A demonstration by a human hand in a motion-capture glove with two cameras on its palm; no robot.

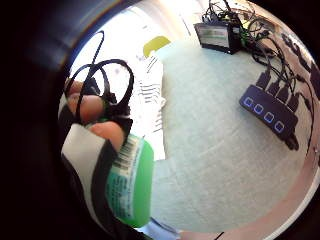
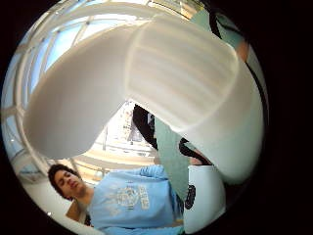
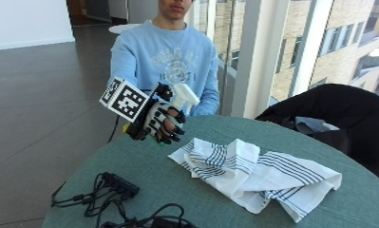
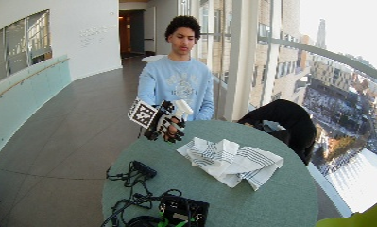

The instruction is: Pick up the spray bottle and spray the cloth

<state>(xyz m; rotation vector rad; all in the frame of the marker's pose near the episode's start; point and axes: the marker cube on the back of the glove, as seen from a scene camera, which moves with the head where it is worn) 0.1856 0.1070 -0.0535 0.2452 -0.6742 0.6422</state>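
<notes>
one gloved hand [image 3: 164,121] grips spray bottle [image 3: 184,95] (beside cloth [image 3: 255,173]).

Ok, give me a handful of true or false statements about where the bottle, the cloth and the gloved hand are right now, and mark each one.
1. The black-gloved right hand holds the green plastic spray bottle with the white trigger head in the air above the round green table. True.
2. The white cloth with dark stripes hangs over the black chair. False: it lies crumpled on the table.
3. The bottle stands upright on the cloth. False: it is in the hand's grip, off to one side of the cloth.
4. A black multi-port hub with cables lies on the table near its edge. True.
5. The bare hand holds the cloth. False: nothing touches the cloth.
</notes>
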